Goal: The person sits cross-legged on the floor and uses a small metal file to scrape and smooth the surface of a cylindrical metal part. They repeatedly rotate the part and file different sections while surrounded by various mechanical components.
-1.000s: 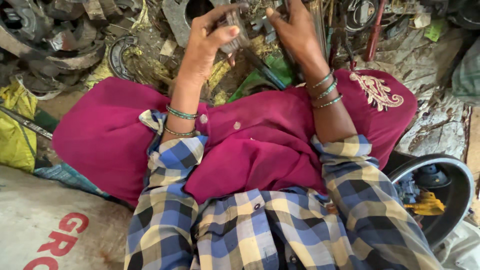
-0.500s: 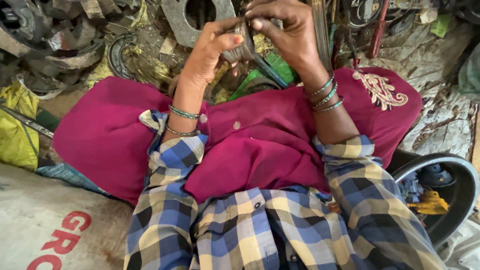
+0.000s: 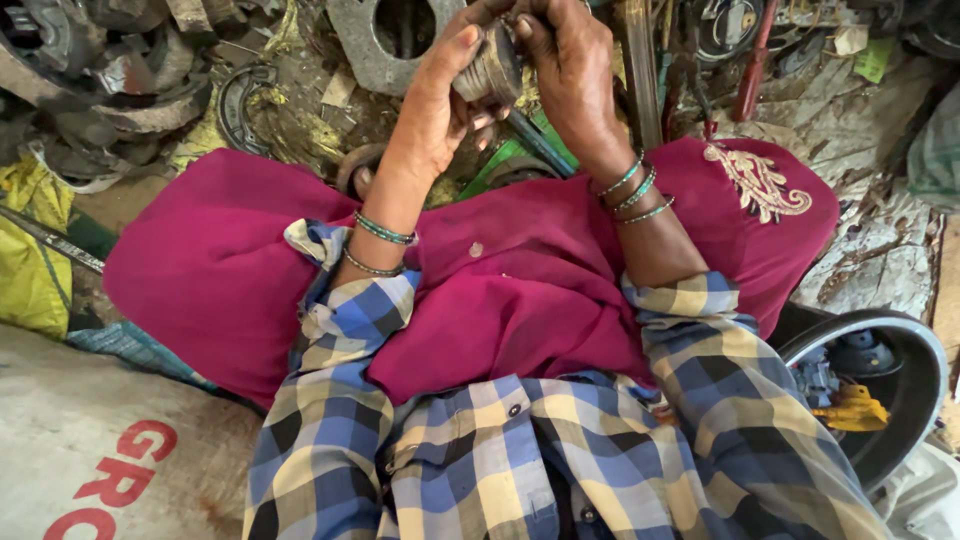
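- One wide magenta cloth [image 3: 250, 270] covers the person's lap across the middle, with gold embroidery [image 3: 757, 182] on its far right corner.
- Checked blue-and-yellow shirt sleeves [image 3: 330, 420] fill the near edge.
- White sack [image 3: 90, 440] with red print lies near left; a yellow bag [image 3: 30, 270] sits beyond it.
- Dark round basin [image 3: 900, 350] at near right holds small parts, one of them yellow.
- Grey metal plate [image 3: 362, 55] with a round hole lies far, among rusty scrap.
- Left hand [image 3: 440, 110] and right hand [image 3: 565, 70], both raised at far centre, fingers clamped together round one piece.
- Small ridged metal cylinder [image 3: 490, 70] sits gripped between both hands, above the cloth.
- Green bangles [image 3: 384, 230] ring the left wrist.
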Action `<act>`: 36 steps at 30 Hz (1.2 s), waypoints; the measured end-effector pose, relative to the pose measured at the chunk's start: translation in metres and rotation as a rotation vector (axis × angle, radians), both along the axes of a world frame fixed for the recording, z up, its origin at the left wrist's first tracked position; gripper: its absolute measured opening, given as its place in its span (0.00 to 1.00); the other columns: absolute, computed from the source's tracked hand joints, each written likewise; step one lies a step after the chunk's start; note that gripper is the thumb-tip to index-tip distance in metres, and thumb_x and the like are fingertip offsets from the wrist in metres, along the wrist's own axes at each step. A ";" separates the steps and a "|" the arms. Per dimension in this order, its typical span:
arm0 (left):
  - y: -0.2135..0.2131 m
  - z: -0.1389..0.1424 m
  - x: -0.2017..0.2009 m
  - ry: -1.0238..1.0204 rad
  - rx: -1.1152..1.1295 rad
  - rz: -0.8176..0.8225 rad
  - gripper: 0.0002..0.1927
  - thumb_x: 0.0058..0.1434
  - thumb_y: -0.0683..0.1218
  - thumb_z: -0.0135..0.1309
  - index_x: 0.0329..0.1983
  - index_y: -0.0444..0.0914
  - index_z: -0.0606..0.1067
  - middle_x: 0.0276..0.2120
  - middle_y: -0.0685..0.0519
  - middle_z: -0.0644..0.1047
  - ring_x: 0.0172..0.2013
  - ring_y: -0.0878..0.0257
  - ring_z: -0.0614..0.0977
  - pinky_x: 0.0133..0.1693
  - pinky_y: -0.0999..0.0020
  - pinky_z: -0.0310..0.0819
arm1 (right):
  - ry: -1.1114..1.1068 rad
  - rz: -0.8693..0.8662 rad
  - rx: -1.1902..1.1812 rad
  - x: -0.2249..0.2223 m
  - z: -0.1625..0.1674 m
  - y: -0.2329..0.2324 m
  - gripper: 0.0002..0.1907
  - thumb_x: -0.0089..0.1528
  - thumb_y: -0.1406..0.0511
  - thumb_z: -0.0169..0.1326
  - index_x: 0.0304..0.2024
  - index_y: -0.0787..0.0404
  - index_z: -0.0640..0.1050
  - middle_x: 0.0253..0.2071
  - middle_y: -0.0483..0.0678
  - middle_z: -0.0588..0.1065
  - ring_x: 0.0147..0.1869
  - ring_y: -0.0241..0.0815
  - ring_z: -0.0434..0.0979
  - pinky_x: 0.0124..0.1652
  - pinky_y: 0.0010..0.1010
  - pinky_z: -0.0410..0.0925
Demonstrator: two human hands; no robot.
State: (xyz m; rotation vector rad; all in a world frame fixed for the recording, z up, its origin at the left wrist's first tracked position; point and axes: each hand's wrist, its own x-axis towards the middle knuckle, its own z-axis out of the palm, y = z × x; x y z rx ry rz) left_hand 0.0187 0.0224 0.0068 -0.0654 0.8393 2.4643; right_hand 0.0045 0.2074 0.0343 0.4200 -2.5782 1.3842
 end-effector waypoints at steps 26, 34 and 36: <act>-0.001 -0.013 -0.007 -0.181 -0.116 0.092 0.20 0.67 0.58 0.56 0.45 0.36 0.79 0.28 0.51 0.80 0.19 0.65 0.77 0.16 0.69 0.67 | -0.024 -0.121 0.036 0.015 0.007 -0.017 0.04 0.73 0.75 0.52 0.50 0.65 0.73 0.36 0.52 0.76 0.34 0.41 0.77 0.35 0.35 0.69; -0.005 -0.007 -0.003 -0.142 -0.127 -0.012 0.24 0.65 0.63 0.53 0.45 0.38 0.78 0.30 0.49 0.81 0.21 0.64 0.79 0.18 0.69 0.70 | -0.034 -0.032 0.024 0.016 -0.008 -0.007 0.01 0.75 0.73 0.52 0.49 0.64 0.74 0.38 0.49 0.78 0.38 0.37 0.79 0.36 0.31 0.70; -0.009 -0.009 -0.006 -0.178 -0.053 -0.163 0.30 0.67 0.68 0.50 0.44 0.36 0.78 0.29 0.47 0.81 0.19 0.65 0.76 0.19 0.69 0.71 | -0.102 0.031 -0.044 0.013 -0.014 -0.002 0.02 0.75 0.72 0.54 0.49 0.65 0.74 0.39 0.47 0.79 0.41 0.36 0.79 0.39 0.29 0.71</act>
